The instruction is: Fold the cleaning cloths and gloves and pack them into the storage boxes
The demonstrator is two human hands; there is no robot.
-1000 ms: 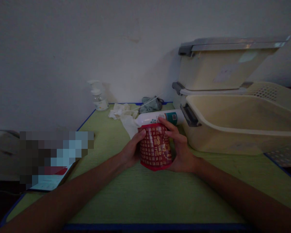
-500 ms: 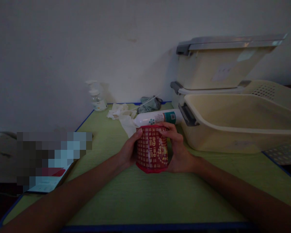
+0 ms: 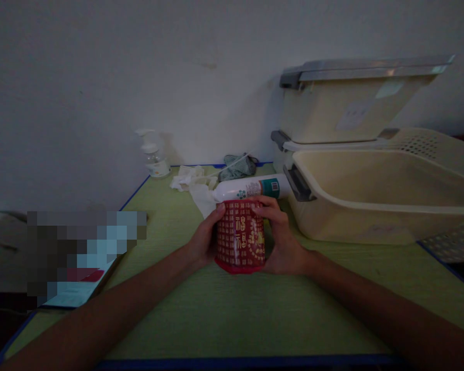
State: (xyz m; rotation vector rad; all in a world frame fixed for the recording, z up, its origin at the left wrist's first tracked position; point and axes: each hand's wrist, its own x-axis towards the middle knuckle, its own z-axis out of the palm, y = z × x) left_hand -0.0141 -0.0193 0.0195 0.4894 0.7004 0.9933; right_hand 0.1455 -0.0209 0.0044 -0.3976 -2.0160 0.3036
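Observation:
Between my two hands is a red, rounded package (image 3: 240, 252) with gold Chinese characters and a gold pattern on its right side. My left hand (image 3: 209, 234) is wrapped round its left side, the thumb near the top edge. On the other side, my right hand (image 3: 284, 239) grips it, with fingers bent over the top right and the palm low at the right. The package's back and the left fingers behind it are hidden. Just beyond it a white bottle (image 3: 235, 188) with a green band lies on its side, partly covered by the package and my right fingers.
A cream bin (image 3: 332, 221) with a grey handle stands right on the green table (image 3: 232, 319). Behind it is a lidded box (image 3: 320, 113). Crumpled tissue (image 3: 185, 178), a grey cloth bundle (image 3: 237, 166) and a pump bottle (image 3: 156, 162) are at the back. A blurred-out screen (image 3: 100, 252) is left.
The package has turned a little in my hands, so more of the gold pattern on its right shows. Both hands keep hold. The whole view has shifted slightly.

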